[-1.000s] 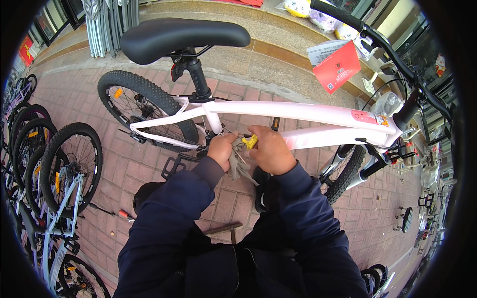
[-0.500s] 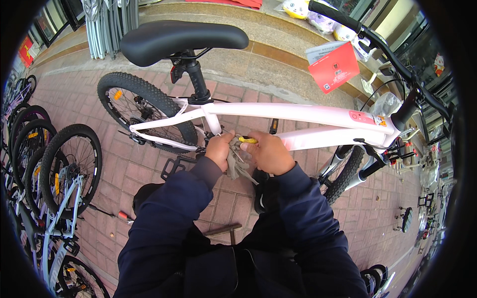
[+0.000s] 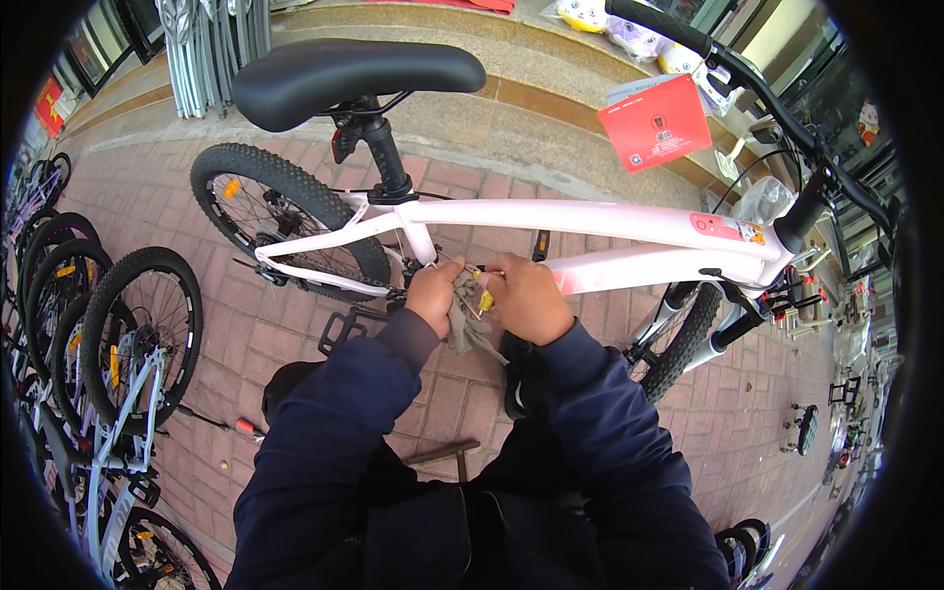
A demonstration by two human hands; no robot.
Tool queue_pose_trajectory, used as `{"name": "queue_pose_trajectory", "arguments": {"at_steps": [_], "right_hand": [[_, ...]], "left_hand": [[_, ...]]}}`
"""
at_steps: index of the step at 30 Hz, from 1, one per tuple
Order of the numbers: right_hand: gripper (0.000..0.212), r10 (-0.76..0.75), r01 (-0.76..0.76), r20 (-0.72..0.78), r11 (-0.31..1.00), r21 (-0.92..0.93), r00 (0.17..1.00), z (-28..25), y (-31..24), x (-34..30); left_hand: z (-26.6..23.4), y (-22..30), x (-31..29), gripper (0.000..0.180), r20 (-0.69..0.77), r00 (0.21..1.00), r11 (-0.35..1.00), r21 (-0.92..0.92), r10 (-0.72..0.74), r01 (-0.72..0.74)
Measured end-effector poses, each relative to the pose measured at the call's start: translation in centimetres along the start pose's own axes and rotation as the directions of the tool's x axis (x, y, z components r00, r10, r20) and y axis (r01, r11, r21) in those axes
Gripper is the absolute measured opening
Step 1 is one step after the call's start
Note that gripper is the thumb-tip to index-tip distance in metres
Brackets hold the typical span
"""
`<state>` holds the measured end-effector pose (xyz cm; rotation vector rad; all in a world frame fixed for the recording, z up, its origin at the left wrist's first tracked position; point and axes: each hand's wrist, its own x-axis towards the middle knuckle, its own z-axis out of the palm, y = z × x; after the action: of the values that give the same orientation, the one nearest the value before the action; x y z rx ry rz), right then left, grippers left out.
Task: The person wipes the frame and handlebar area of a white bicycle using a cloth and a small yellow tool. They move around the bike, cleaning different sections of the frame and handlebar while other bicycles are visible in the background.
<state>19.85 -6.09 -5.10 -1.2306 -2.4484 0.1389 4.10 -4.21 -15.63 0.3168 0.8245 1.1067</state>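
A pale pink bicycle frame (image 3: 590, 222) with a black saddle (image 3: 359, 79) stands across in front of me. My left hand (image 3: 433, 297) is closed round a crumpled grey-green rag (image 3: 466, 321) just below the seat tube, and the cloth hangs down from the fingers. Beside it, my right hand (image 3: 531, 301) pinches a small yellow-handled tool (image 3: 484, 297) against the rag's right side. The fingers cover much of the tool, so its exact kind does not show. One pedal (image 3: 346, 330) sticks out left of my left hand; the crank area is largely hidden behind my hands.
Several bicycles crowd the left, with a black tyre (image 3: 143, 339) nearest. A red tag (image 3: 655, 126) hangs from the handlebar (image 3: 669, 29). Stone steps (image 3: 531, 74) rise behind the bicycle. A brown metal piece (image 3: 442, 452) lies on the brick paving between my legs.
My right hand has turned, and the yellow handle has swung from lying sideways to pointing more downward. My left hand stays on the rag. The red tag has swung slightly.
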Motion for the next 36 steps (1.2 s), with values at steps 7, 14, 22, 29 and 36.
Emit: {"name": "queue_pose_trajectory", "arguments": {"at_steps": [7, 14, 22, 29, 36], "right_hand": [[0.025, 0.503, -0.635, 0.435, 0.345, 0.691, 0.747, -0.9, -0.9, 0.6], [0.023, 0.507, -0.716, 0.556, 0.195, 0.671, 0.659, -1.1, -0.4, 1.0], [0.045, 0.200, -0.351, 0.321, 0.771, 0.531, 0.926, -1.3, 0.6, 0.2], [0.045, 0.234, -0.410, 0.366, 0.739, 0.535, 0.901, -0.9, 1.3, 0.2], [0.040, 0.250, -0.515, 0.461, 0.562, 0.647, 0.851, 0.3, 2.0, 0.6]], "left_hand": [[0.9, 0.6, -0.7, 0.022, -0.039, 0.999, 0.999, -0.020, -0.027, 0.026], [0.7, 0.9, -0.6, 0.022, 0.007, 0.995, 0.994, -0.052, -0.096, 0.096], [-0.3, 0.3, 0.3, 0.021, 0.016, 0.997, 0.995, -0.055, -0.079, 0.080], [-0.7, 1.5, -1.4, 0.021, -0.040, 0.999, 0.989, 0.145, 0.029, -0.022], [-1.8, 4.8, -4.7, 0.021, -0.082, 0.971, 0.879, 0.448, 0.223, -0.164]]}}
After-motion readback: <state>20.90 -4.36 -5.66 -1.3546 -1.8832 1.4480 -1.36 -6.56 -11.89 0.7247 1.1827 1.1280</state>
